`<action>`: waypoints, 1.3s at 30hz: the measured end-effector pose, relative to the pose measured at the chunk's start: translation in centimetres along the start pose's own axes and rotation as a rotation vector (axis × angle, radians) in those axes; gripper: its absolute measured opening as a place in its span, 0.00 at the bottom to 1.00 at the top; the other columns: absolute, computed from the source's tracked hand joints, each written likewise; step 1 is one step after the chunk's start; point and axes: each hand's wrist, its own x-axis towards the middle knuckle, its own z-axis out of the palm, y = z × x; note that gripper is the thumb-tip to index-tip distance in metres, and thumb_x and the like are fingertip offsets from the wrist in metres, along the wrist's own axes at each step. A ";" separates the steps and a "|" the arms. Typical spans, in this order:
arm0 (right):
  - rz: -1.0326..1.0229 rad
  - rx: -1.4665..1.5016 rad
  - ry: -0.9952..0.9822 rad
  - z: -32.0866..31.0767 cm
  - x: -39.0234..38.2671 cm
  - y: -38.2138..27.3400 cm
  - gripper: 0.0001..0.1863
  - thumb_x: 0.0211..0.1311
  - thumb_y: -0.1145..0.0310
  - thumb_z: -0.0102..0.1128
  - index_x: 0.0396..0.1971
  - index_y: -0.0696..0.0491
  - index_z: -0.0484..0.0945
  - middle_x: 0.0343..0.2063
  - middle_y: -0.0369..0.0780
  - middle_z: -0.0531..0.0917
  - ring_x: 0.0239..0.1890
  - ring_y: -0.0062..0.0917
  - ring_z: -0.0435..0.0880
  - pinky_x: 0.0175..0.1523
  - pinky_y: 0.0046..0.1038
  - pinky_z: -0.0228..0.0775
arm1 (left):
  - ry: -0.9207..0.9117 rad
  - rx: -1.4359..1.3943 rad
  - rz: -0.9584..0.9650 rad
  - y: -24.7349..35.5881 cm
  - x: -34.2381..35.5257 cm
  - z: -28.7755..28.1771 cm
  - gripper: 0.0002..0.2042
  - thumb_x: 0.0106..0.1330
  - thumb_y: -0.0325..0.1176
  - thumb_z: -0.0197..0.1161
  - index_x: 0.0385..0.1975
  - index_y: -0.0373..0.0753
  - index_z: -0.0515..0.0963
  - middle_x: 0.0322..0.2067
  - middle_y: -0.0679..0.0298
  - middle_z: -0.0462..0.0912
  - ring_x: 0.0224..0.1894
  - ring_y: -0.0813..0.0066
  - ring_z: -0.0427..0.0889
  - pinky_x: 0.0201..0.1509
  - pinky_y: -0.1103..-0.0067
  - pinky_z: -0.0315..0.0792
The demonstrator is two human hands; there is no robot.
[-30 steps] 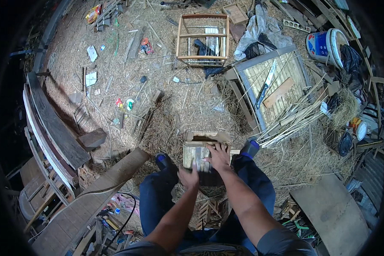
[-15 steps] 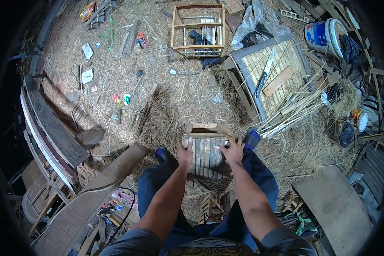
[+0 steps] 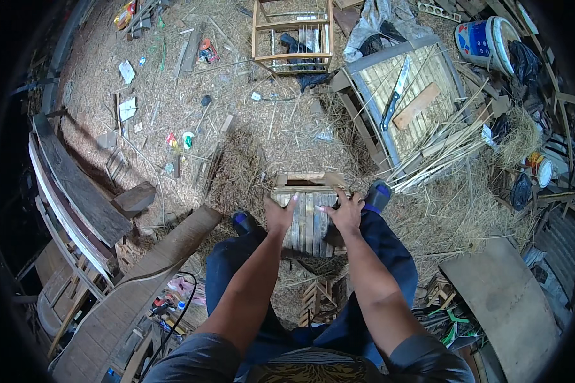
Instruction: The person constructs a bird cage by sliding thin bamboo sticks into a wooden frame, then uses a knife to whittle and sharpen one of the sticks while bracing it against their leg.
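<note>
Between my feet is a small slatted wooden box (image 3: 308, 225), its pale strips running away from me and a dark opening at its far end. My left hand (image 3: 280, 214) grips the box's left side, thumb lying on the slats. On the right side, my right hand (image 3: 347, 215) holds it near the far corner, thumb stretched over the slats and fingers curled around the edge. The underside of the box is hidden, as are some fingertips of my left hand.
At far right, a saw-like long blade with a dark handle (image 3: 391, 110) lies on a bamboo-topped bench (image 3: 421, 83) beside thin strips (image 3: 441, 150). A wooden frame (image 3: 292, 59) stands ahead. A long plank (image 3: 166, 249) lies left, a board (image 3: 501, 300) right, and a bucket (image 3: 485, 48) far right.
The view has shifted slightly, so most things sit a little higher. My left thumb has moved inward over the slats. Both hands stay on the box.
</note>
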 end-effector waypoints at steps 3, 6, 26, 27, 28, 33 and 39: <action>-0.056 -0.056 0.107 0.9 0.8 0.0 0.50 0.45 0.36 0.84 0.73 0.27 0.75 0.65 0.55 0.70 0.71 0.60 0.64 0.75 0.56 0.62 | -0.152 -0.141 0.008 -0.7 1.9 -0.2 0.47 0.64 0.52 0.80 0.70 0.26 0.61 0.64 0.37 0.78 0.67 0.43 0.79 0.72 0.61 0.71; 0.008 -0.045 0.083 1.2 0.6 -0.7 0.50 0.46 0.37 0.84 0.73 0.27 0.74 0.65 0.54 0.71 0.69 0.60 0.67 0.74 0.56 0.62 | -0.258 -0.164 0.024 -1.0 3.2 -0.6 0.59 0.63 0.62 0.76 0.74 0.18 0.49 0.58 0.27 0.79 0.63 0.30 0.80 0.69 0.56 0.73; 0.220 0.467 0.125 1.7 -2.4 0.5 0.69 0.45 0.47 0.90 0.81 0.41 0.49 0.65 0.59 0.73 0.65 0.60 0.76 0.69 0.53 0.71 | -0.384 -0.012 0.152 -3.2 3.4 -1.2 0.46 0.74 0.56 0.69 0.66 0.20 0.50 0.55 0.24 0.79 0.59 0.23 0.80 0.64 0.54 0.76; 0.286 0.369 0.040 1.2 -2.5 0.8 0.68 0.45 0.47 0.89 0.81 0.42 0.50 0.62 0.60 0.77 0.61 0.60 0.80 0.64 0.53 0.75 | -0.389 -0.015 0.152 -3.4 3.0 -1.0 0.46 0.74 0.56 0.69 0.66 0.20 0.50 0.55 0.24 0.79 0.59 0.23 0.80 0.64 0.54 0.76; 0.215 0.300 0.129 1.2 -2.8 1.0 0.66 0.46 0.46 0.89 0.80 0.43 0.51 0.54 0.59 0.84 0.56 0.59 0.85 0.59 0.53 0.78 | -0.363 -0.097 0.219 -3.6 2.6 -0.9 0.48 0.75 0.57 0.67 0.68 0.18 0.48 0.58 0.23 0.76 0.63 0.25 0.77 0.67 0.54 0.74; 0.300 0.283 0.007 0.1 -4.4 1.6 0.62 0.48 0.48 0.88 0.77 0.46 0.53 0.53 0.55 0.86 0.53 0.58 0.87 0.57 0.53 0.79 | -0.384 0.015 0.208 -2.2 1.9 -1.1 0.50 0.77 0.60 0.62 0.71 0.15 0.48 0.62 0.19 0.72 0.67 0.26 0.74 0.71 0.54 0.70; 0.316 0.262 0.014 2.7 -3.2 5.1 0.61 0.47 0.57 0.91 0.74 0.50 0.53 0.51 0.56 0.87 0.53 0.57 0.88 0.57 0.51 0.81 | -0.633 0.067 0.092 0.4 1.1 -1.1 0.54 0.71 0.59 0.69 0.76 0.22 0.44 0.65 0.20 0.69 0.68 0.26 0.73 0.71 0.53 0.70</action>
